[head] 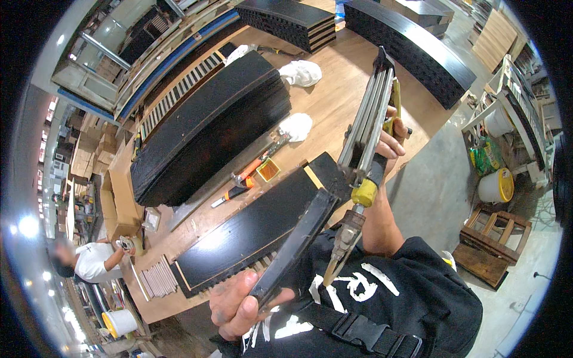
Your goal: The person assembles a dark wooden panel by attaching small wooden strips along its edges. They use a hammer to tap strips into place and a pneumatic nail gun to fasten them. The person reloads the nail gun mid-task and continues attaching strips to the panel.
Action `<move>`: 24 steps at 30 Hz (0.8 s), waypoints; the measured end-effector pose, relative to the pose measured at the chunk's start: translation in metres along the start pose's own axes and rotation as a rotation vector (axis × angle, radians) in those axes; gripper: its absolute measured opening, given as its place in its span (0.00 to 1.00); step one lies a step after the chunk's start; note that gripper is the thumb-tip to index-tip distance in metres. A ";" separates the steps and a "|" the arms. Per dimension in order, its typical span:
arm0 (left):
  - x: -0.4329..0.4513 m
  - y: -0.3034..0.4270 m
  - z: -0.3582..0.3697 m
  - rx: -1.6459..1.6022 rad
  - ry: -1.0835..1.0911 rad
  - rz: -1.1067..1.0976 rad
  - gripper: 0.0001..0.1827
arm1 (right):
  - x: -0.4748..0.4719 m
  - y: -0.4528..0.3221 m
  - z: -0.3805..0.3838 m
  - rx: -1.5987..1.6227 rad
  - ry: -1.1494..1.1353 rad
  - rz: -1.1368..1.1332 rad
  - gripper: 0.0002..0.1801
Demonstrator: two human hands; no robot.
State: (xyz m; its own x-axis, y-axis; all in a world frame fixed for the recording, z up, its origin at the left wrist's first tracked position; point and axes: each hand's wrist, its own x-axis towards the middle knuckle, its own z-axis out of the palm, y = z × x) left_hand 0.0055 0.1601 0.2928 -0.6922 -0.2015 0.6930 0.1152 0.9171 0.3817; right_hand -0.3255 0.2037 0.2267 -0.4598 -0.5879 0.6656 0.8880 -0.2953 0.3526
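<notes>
My left hand (pixel 239 300) grips the near end of a black wooden strip (pixel 293 246), tilted up in front of my chest. A pneumatic nail gun (pixel 369 121) with a yellow part and an air hose fitting is in my right hand (pixel 391 141), its fingers round the handle; its magazine points away from me. Between and beyond my hands a black wooden panel (pixel 241 228) with slatted edges lies on the plywood worktable (pixel 331 103). An orange claw hammer (pixel 255 168), a utility knife (pixel 233 192) and a small yellow-rimmed box (pixel 268 170) lie past the panel.
Stacked curved black boards (pixel 210 121) stand behind the tools, with more black stacks (pixel 407 49) at the far edge. White cloths (pixel 300 74) lie by them. Small wooden strips (pixel 157 279) and a cardboard box (pixel 118 206) are at left, near another person (pixel 96 262). A lidded bucket (pixel 494 185) stands right.
</notes>
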 end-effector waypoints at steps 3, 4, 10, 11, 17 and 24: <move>0.002 0.003 -0.005 0.037 -0.065 0.058 0.46 | 0.001 0.001 -0.002 0.072 0.016 -0.006 0.18; 0.007 -0.004 -0.004 0.116 -0.059 0.150 0.46 | 0.000 0.001 0.000 0.076 0.031 -0.021 0.18; 0.046 0.002 0.008 0.218 0.061 0.162 0.40 | 0.000 0.003 -0.002 0.117 0.122 -0.072 0.17; 0.049 0.002 0.008 0.223 0.054 0.162 0.39 | 0.002 0.005 0.000 0.115 0.124 -0.076 0.17; 0.054 0.001 0.013 0.253 0.042 0.156 0.38 | 0.002 0.003 0.000 0.058 0.171 -0.135 0.17; 0.052 0.001 0.014 0.235 0.034 0.143 0.39 | 0.004 0.005 0.004 0.071 0.235 -0.174 0.19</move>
State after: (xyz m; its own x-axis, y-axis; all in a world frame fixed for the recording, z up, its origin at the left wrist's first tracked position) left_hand -0.0405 0.1552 0.3212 -0.6563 -0.0721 0.7510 0.0384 0.9909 0.1287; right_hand -0.3231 0.2028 0.2340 -0.5827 -0.6934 0.4238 0.7892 -0.3582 0.4988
